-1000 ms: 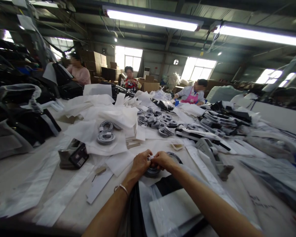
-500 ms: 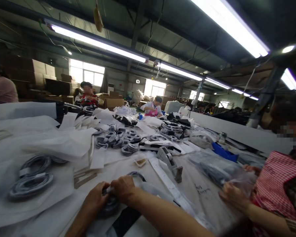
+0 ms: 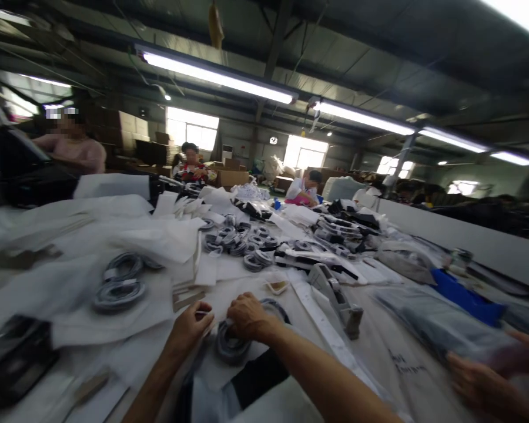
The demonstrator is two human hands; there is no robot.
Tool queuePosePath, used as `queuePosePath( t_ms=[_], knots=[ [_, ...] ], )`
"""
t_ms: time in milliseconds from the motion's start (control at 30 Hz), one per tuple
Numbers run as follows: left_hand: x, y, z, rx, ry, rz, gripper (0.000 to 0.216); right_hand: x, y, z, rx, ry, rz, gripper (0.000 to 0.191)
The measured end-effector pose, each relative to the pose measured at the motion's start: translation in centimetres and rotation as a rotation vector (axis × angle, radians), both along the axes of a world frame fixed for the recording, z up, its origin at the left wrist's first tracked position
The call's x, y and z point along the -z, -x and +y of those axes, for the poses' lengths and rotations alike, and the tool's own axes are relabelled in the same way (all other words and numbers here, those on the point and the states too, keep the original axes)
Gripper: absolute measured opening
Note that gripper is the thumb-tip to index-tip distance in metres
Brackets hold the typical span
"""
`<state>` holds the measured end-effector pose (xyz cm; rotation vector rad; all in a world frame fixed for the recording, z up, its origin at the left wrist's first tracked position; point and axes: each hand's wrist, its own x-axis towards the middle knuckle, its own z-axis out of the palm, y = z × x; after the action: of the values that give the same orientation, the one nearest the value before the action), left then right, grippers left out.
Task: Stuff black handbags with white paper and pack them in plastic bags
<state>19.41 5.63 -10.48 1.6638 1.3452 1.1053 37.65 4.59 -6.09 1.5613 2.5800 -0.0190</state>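
Both my hands meet over a coiled grey cable (image 3: 229, 346) lying on the white-covered table (image 3: 379, 364). My left hand (image 3: 191, 328) has its fingers curled at the coil's left side. My right hand (image 3: 247, 316) is closed over the top of the coil, fingers pressed on it. Beneath the coil lie a clear plastic bag and a dark item (image 3: 258, 376). Two more grey coils (image 3: 119, 285) rest on white sheets to the left.
Several cable coils (image 3: 242, 244) are heaped mid-table among white paper sheets (image 3: 158, 235). A grey tape dispenser (image 3: 337, 296) stands to the right, a blue bin (image 3: 465, 296) beyond. A co-worker's hands (image 3: 489, 382) are at the right edge. Other people sit at the far end.
The view swung right, then partly back left. My hands stayed together on the coil. The neighbour on the right has mostly left the picture, only blurred hands remain.
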Motion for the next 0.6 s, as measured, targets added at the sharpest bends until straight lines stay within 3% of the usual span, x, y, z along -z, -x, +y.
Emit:
queuePosePath(
  t_ms=[100,367,467,600],
  knots=[
    [-1.0,0.5,-0.4,-0.198,-0.094,-0.066,0.019,0.0,-1.5,-0.3,0.034,-0.002,0.024,0.024],
    [-0.7,3.5,0.1,-0.55,-0.197,-0.023,0.027,1.2,-3.7,-0.3,0.044,0.027,0.106,0.024],
    [-0.6,4.1,0.2,-0.558,-0.206,0.095,0.026,1.4,-3.9,-0.1,0.041,0.041,0.125,0.022],
    [0.6,3.1,0.5,-0.388,-0.197,0.326,0.025,1.8,-4.6,0.7,0.057,0.092,0.161,0.034]
  ],
)
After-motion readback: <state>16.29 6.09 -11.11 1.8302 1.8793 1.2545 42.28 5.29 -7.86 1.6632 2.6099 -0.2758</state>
